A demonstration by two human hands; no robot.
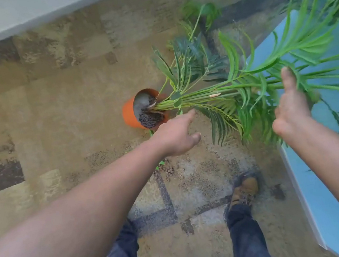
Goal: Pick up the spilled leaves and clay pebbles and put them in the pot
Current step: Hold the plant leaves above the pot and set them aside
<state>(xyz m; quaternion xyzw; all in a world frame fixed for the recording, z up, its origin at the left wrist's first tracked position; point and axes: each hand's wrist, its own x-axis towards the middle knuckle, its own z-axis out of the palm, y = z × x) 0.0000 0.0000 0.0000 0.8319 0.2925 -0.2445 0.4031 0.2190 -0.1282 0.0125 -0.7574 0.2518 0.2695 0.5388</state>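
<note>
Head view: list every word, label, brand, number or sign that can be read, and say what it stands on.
None: no readable text shows anywhere.
Orange pot: plain, no label.
Blue panel: bare, no print.
Brown shoe: no brand mark can be made out; blurred.
Carpet and wall: no signs.

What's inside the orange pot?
The pot lies tipped over, holding dark pebbles, a grey filler and the plant's stems. What lies beneath them is hidden.

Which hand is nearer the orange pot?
Left. The left hand reaches just right of the orange pot; the right hand is farther right, among the fronds.
</note>
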